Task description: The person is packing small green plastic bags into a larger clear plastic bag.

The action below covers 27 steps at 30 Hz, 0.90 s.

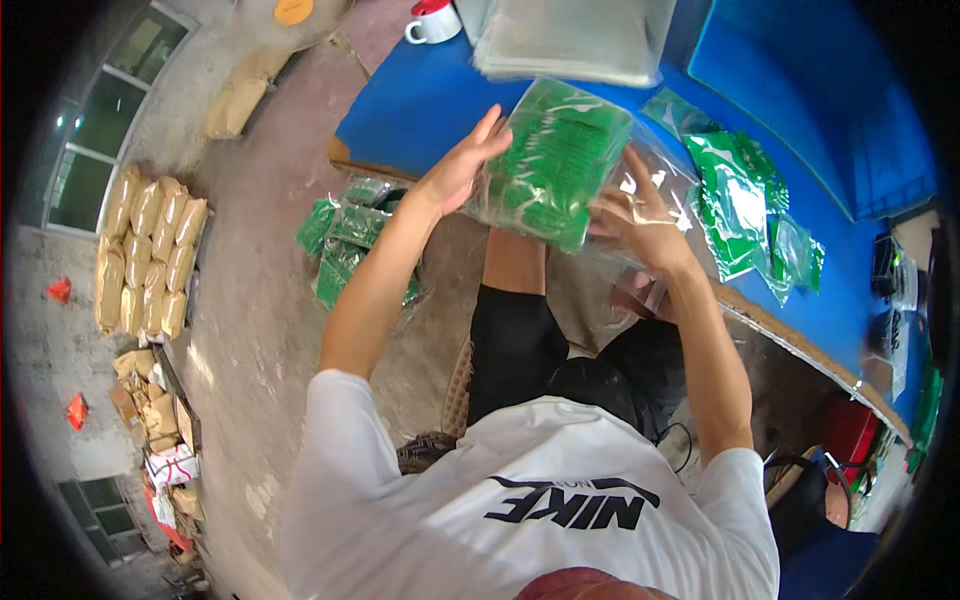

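Observation:
I hold a clear plastic bag of green items (555, 165) up over the edge of the blue table (420, 105). My left hand (462, 165) presses flat against the bag's left side, fingers stretched out. My right hand (640, 218) grips its lower right corner, where loose clear film hangs down. More filled green bags (735, 200) lie on the table just right of my right hand.
A stack of empty clear bags (570, 40) and a white mug with a red lid (433, 20) stand at the table's far side. A pile of green bags (345, 240) lies on the floor to my left. Tan packets (145, 255) sit farther left.

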Available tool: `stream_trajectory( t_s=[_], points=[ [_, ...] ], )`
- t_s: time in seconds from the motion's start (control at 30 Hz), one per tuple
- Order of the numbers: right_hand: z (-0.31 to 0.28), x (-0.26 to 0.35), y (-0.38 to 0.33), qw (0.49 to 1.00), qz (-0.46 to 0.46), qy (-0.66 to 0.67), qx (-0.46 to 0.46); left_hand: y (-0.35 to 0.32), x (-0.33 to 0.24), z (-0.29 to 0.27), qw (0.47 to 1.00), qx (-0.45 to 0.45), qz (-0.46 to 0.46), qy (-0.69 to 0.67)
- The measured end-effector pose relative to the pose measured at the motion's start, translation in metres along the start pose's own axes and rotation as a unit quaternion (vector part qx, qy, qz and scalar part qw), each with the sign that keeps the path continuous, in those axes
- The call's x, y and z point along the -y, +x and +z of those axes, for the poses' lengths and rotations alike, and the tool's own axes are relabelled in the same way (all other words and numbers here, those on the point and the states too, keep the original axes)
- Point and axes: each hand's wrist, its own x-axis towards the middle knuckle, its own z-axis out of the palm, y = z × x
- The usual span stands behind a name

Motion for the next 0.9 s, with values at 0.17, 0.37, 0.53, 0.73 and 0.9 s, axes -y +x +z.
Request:
stream_trajectory(
  t_s=[0.17,0.37,0.53,0.73,0.9],
  points=[
    [0.034,-0.006,-0.007,0.985,-0.037,-0.164,-0.032,-0.011,-0.017,0.013,0.999,-0.019,-0.013,0.046],
    [-0.038,-0.022,-0.044,0.985,-0.083,-0.147,0.024,0.009,-0.015,0.019,0.971,0.026,0.067,0.230],
    [-0.016,-0.027,-0.052,0.861,-0.282,-0.422,0.016,0.009,-0.024,0.068,0.728,0.037,0.179,0.661],
    [0.006,-0.052,-0.046,0.815,-0.335,-0.473,-0.001,0.037,-0.028,0.056,0.453,0.219,0.343,0.793],
    [0.018,-0.057,-0.049,0.787,-0.310,-0.532,-0.051,0.032,-0.059,0.062,0.531,0.082,0.390,0.747]
  ],
)
